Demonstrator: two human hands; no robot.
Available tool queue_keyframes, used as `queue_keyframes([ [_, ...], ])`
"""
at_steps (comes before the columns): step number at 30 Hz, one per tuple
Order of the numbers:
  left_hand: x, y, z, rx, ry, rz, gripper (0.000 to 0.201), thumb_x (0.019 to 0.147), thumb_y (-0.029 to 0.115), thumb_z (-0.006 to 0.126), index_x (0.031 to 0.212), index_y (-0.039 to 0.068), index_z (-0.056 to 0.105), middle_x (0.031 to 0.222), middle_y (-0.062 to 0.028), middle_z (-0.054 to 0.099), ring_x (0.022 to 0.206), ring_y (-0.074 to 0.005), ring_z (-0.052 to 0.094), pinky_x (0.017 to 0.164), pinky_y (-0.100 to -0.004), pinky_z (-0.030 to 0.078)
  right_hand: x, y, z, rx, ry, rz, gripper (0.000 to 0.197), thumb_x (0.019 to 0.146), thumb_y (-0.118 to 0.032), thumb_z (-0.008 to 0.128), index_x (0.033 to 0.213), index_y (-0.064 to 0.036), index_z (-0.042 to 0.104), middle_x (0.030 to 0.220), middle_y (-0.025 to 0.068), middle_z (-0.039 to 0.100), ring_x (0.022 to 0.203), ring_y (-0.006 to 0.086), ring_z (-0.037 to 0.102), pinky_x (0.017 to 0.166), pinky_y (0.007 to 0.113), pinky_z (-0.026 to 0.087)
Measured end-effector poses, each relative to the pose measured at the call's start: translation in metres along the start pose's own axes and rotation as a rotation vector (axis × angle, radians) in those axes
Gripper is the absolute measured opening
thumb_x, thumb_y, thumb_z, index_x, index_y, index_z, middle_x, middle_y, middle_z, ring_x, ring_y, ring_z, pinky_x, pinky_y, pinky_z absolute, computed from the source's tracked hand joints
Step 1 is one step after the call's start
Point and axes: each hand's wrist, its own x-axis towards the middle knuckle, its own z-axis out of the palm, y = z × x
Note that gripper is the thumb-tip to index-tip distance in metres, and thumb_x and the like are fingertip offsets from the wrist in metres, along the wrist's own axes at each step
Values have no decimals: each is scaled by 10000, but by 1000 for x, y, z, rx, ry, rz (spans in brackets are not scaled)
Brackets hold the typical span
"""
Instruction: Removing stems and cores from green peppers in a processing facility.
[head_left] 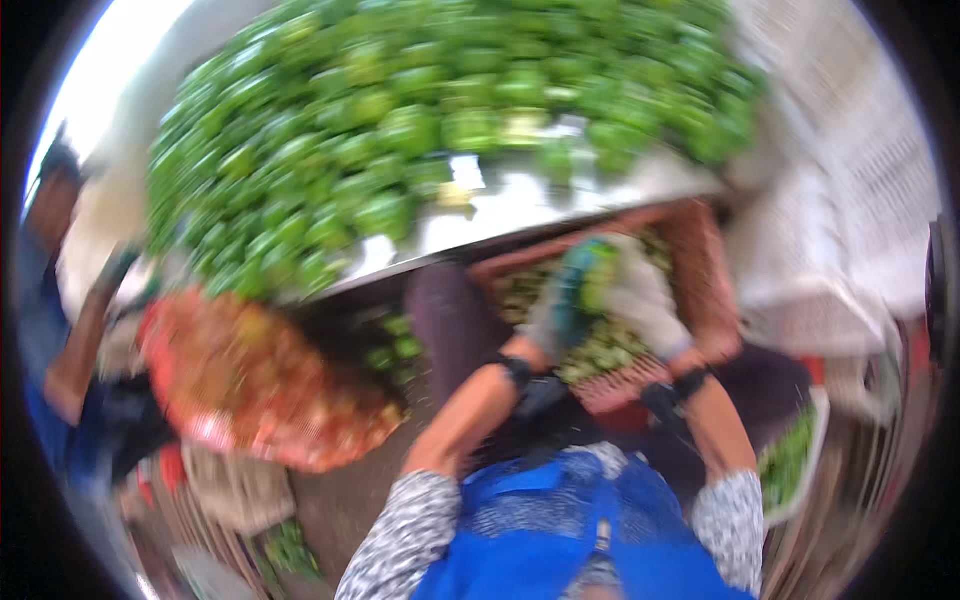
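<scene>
Above a red plastic crate [708, 255], my two gloved hands come together around a green pepper [598, 280]. My left hand [562, 312], in a grey glove with a teal palm, grips it from the left. My right hand [645, 305], in a pale glove, closes on it from the right, hiding part of it. Small pale-green pieces [600, 350] fill the crate, too blurred to name surely. Just beyond, a large heap of green peppers [400, 110] covers a shiny metal tabletop [520, 205].
An orange mesh sack [260, 385], packed full, leans at the left. Another person [60, 300] in blue reaches toward the heap's left side. White woven sacks [830, 170] stand at the right. A pale crate of green produce [795, 460] sits by my right side.
</scene>
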Motion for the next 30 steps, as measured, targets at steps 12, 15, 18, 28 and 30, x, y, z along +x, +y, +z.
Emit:
queue_keyframes([
  [12,13,3,33,-558,125,-59,354,955,223,687,1286,118,618,1163,21,641,989,-80,590,848,-246,492,-2,37,-10,-831,-29,-76,713,772,-54,769,1381,-127,406,1323,170,552,1195,366,587,1006,440,482],
  [15,10,18,40,-404,103,3,360,958,250,690,1285,118,618,1147,13,640,1002,-90,594,865,-236,490,-2,42,-17,-801,-4,-35,664,773,-38,761,1353,-104,443,1287,164,576,1175,351,596,999,425,483],
  [18,7,31,38,-515,75,-95,380,967,288,684,1302,127,603,1098,22,636,995,-82,587,811,-253,520,4,31,-10,-665,-8,-47,587,790,-15,729,1319,-84,485,1226,159,613,1148,314,610,993,402,476],
  [28,-28,51,30,-350,-48,-281,446,944,367,698,1280,111,556,1016,17,614,896,-69,613,720,-278,557,-17,0,4,-470,-100,87,564,709,-22,725,1250,-54,570,1116,88,679,1034,194,643,946,340,497],
  [30,-44,67,40,-582,-58,-249,410,943,348,694,1252,113,562,1023,17,604,885,-71,607,754,-254,539,-26,10,-6,-443,-111,135,629,652,-74,756,1251,-49,563,1102,92,682,1003,200,657,939,334,502],
])
